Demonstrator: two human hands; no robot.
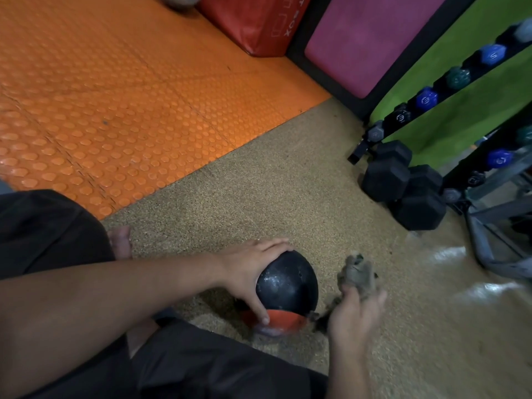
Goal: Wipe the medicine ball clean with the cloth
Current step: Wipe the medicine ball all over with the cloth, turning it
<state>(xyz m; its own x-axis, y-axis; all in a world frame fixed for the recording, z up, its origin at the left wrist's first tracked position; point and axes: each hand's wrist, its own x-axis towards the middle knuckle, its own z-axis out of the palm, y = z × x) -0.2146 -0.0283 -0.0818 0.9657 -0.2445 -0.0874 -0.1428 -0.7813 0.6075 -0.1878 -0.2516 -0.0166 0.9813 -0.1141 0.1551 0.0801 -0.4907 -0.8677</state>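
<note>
Flooring first: orange studded mat [121, 90] is filling the upper left, speckled tan floor [259, 191] is running under everything near the person, and a dumbbell rack [449, 90] with black hex dumbbells [403, 182] at its foot is standing well off to the right. Now the medicine ball [288, 286], black with a red band low on its near side, is sitting on the tan floor just in front of the person's knees. Left hand [250, 272] is spreading over the ball's left flank, fingers lying straight across the top and thumb reaching down to the red band, bracing it rather than curling round it. Right hand [354, 312] is hovering just beside the ball on its right, blurred, its grip closing round a bunched grey-brown cloth [358, 273] that is sticking up above the fingers. Cloth and ball are looking apart here, so this reads as mid-wipe, between strokes. Next move is calling for bringing that cloth onto the black surface while the left hand is keeping the ball from rolling, then turning it to reach the underside
</note>
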